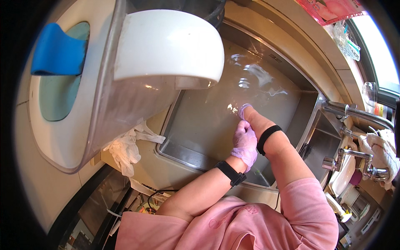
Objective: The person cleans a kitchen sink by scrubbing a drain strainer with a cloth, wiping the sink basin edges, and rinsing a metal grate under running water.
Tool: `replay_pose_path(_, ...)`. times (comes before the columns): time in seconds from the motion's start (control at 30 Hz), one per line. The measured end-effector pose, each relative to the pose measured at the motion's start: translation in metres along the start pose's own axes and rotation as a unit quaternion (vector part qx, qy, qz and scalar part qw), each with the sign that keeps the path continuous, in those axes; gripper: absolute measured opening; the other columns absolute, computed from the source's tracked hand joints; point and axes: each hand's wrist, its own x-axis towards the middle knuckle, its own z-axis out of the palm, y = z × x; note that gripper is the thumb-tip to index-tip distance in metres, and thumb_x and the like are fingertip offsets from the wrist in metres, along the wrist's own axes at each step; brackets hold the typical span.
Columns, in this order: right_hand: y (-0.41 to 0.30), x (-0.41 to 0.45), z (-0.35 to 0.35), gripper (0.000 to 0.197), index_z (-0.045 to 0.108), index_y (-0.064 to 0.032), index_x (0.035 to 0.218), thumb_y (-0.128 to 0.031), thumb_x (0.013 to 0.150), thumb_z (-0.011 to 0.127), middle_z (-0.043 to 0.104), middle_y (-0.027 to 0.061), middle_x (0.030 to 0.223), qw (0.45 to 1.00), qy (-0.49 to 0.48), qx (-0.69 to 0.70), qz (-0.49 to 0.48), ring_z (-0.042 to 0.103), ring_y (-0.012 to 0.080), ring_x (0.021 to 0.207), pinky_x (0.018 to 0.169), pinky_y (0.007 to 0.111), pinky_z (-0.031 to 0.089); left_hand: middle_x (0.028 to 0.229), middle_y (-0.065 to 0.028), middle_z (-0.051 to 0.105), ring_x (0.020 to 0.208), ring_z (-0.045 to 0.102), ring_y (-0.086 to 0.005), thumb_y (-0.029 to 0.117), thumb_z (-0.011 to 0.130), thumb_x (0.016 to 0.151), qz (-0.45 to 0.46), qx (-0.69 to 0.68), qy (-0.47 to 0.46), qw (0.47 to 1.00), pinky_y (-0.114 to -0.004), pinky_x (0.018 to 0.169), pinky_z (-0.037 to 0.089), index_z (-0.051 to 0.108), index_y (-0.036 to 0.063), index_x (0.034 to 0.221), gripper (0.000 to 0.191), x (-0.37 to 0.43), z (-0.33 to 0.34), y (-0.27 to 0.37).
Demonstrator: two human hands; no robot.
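A stainless steel sink [193,125] holds cloudy grey water. My left hand [243,140], in a thin purple disposable glove, is above the water with its fingers curled in beside my right wrist. Whether those fingers pinch anything is hidden. My right hand [245,111] is under the murky surface; only the wrist and the purple glove cuff around it show. Pale, filmy material [258,74], perhaps plastic or cloth, lies in the water beyond my hands. Each forearm wears a black strap.
A white, crumpled cloth [125,150] lies on the counter left of the sink. A large clear plastic piece with a white band [168,47] blocks the upper left. Chrome faucets [359,114] and a smaller basin [325,134] are at right. A pink package [331,11] stands by the window.
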Motion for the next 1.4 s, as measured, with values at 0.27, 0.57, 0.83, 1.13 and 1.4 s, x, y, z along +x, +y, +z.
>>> replay_pose_path(0.27, -0.033, -0.083, -0.112, 0.022, 0.069, -0.0099, 0.089, -0.013, 0.077, 0.051, 0.065, 0.0124, 0.096, 0.999, -0.013, 0.031, -0.010, 0.061, 0.0297, 0.087, 0.076, 0.035, 0.048, 0.073, 0.0001, 0.049, 0.065, 0.044, -0.0090, -0.003, 0.043, 0.080, -0.008, -0.016, 0.024, 1.000, -0.024, 0.057, 0.038, 0.049, 0.0070, 0.083, 0.011, 0.005, -0.011, 0.001)
replay_pose_path(0.57, -0.015, -0.021, -0.034, 0.024, 0.068, -0.0113, 0.095, -0.015, 0.080, 0.050, 0.063, 0.0108, 0.103, 0.999, -0.033, 0.015, -0.015, 0.059, 0.0284, 0.092, 0.079, 0.034, 0.047, 0.073, 0.0007, 0.049, 0.066, 0.043, -0.0088, -0.003, 0.044, 0.079, -0.019, -0.037, 0.024, 0.999, -0.024, 0.057, 0.038, 0.049, 0.0070, 0.082, 0.012, -0.003, -0.006, 0.006)
replay_pose_path(0.83, -0.007, 0.004, 0.003, 0.025, 0.067, -0.0125, 0.099, -0.017, 0.082, 0.049, 0.061, 0.0093, 0.108, 0.998, -0.053, -0.015, -0.029, 0.058, 0.0273, 0.097, 0.083, 0.034, 0.046, 0.078, -0.0003, 0.050, 0.069, 0.044, -0.0094, -0.005, 0.043, 0.078, -0.057, -0.101, 0.018, 0.993, -0.024, 0.060, 0.039, 0.050, 0.0063, 0.087, 0.016, -0.006, -0.004, 0.011)
replay_pose_path(1.13, 0.009, 0.015, 0.038, 0.028, 0.065, -0.0125, 0.105, -0.019, 0.083, 0.049, 0.060, 0.0074, 0.112, 0.999, -0.003, -0.026, -0.041, 0.058, 0.0257, 0.101, 0.085, 0.034, 0.046, 0.076, 0.0000, 0.049, 0.067, 0.045, -0.0098, -0.003, 0.045, 0.079, -0.025, -0.072, 0.011, 0.997, -0.024, 0.059, 0.039, 0.049, 0.0063, 0.086, 0.012, 0.001, 0.000, -0.007)
replay_pose_path(1.4, 0.053, -0.028, 0.057, 0.023, 0.068, -0.0081, 0.093, -0.015, 0.080, 0.051, 0.064, 0.0113, 0.099, 0.994, 0.010, -0.100, -0.032, 0.060, 0.0274, 0.094, 0.079, 0.036, 0.048, 0.074, 0.0009, 0.049, 0.067, 0.044, -0.0089, 0.000, 0.046, 0.083, -0.009, -0.043, -0.014, 0.999, -0.024, 0.060, 0.039, 0.049, 0.0066, 0.083, 0.007, -0.010, 0.008, -0.012)
